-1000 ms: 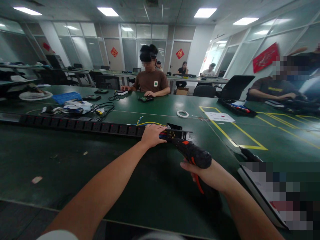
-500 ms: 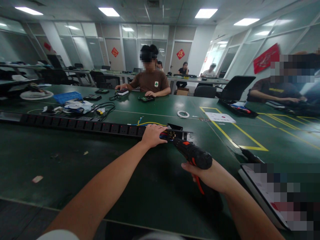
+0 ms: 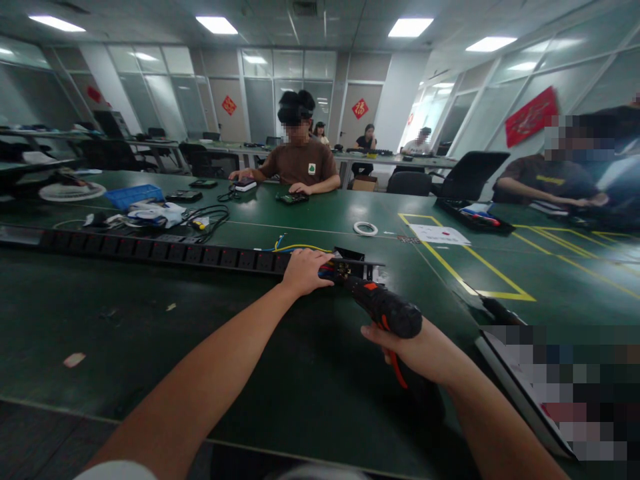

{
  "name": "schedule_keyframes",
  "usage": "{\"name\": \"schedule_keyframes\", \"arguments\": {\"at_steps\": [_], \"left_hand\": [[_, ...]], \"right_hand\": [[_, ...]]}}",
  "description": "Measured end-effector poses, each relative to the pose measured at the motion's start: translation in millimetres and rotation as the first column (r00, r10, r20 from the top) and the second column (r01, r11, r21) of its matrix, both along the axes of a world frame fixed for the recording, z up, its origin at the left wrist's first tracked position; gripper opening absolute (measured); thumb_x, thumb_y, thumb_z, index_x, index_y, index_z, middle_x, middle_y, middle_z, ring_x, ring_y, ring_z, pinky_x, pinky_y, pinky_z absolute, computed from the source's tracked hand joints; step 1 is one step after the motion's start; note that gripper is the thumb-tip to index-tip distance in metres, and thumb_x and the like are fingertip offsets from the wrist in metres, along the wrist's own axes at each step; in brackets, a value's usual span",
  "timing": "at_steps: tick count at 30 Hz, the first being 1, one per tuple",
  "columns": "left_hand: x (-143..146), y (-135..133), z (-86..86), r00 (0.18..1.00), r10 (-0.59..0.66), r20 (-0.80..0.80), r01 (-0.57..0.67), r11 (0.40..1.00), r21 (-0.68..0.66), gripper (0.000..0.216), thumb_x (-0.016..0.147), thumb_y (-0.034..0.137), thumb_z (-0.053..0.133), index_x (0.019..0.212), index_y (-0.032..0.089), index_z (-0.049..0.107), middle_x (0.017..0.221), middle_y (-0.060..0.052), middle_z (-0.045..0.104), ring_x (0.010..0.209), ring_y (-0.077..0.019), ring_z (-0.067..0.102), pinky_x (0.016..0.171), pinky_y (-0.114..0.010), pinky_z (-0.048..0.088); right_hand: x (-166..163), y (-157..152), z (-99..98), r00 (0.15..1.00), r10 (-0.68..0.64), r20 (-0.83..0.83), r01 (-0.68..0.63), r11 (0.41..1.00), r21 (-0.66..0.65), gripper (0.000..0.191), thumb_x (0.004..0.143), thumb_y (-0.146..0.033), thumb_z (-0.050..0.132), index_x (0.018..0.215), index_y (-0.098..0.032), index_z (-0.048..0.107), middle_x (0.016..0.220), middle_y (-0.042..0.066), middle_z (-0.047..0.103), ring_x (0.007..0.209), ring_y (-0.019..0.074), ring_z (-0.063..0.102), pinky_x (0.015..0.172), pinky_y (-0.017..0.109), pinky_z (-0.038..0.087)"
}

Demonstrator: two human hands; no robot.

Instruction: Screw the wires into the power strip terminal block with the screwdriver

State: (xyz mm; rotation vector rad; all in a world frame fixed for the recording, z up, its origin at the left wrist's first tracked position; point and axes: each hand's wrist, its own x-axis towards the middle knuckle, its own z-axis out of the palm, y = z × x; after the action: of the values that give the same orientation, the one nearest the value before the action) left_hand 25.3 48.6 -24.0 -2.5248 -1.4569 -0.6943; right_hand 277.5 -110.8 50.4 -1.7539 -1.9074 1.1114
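A long black power strip (image 3: 170, 252) with a row of sockets lies across the table. My left hand (image 3: 306, 273) is closed over it near its right end, fingers on the far side and thumb on the near side. Just right of that hand, the strip's open end (image 3: 345, 270) shows coloured wires and brass-coloured terminals. My right hand (image 3: 407, 347) grips a black and orange cordless drill (image 3: 387, 310) by its handle. The drill's nose points at the open end; its tip is too small to make out. A yellow wire (image 3: 305, 247) runs behind the strip.
Left of centre are a blue tray (image 3: 135, 195), black cables (image 3: 213, 217) and plastic bags. A white ring (image 3: 365, 229) and a paper sheet (image 3: 440, 234) lie beyond the drill. A long dark tool (image 3: 500, 310) lies at right. Co-workers sit across the table.
Both hands, the strip and the drill hold nearly the same places. The whole view has shifted very slightly.
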Motion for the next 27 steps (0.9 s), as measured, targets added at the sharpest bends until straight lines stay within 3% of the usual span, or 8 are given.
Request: {"name": "schedule_keyframes", "arguments": {"at_steps": [10,27], "left_hand": [[0.6,-2.1,1.8,1.000,0.003,-0.004,-0.003,1.000,-0.008,0.074,0.086,0.060,0.088,0.149,0.027,0.069,0.143,-0.010,0.075,0.128,-0.0353,0.065,0.108,-0.050,0.043],[-0.1,-1.1,2.7,1.000,-0.006,-0.008,0.006,1.000,-0.029,0.075,0.087,0.062,0.087,0.151,0.028,0.068,0.146,-0.010,0.073,0.129,-0.0349,0.064,0.110,-0.048,0.040]], "right_hand": [[1.0,1.6,-4.2,0.999,-0.022,-0.049,0.020,1.000,-0.024,0.036,0.087,-0.053,0.079,0.099,-0.022,0.064,0.068,-0.003,0.068,0.064,0.0196,0.067,0.063,0.033,0.054],[-1.0,0.2,2.0,1.000,0.006,-0.023,-0.005,1.000,0.011,0.035,0.086,-0.054,0.077,0.079,-0.024,0.061,0.061,-0.001,0.067,0.061,0.0194,0.064,0.063,0.033,0.051]]}}
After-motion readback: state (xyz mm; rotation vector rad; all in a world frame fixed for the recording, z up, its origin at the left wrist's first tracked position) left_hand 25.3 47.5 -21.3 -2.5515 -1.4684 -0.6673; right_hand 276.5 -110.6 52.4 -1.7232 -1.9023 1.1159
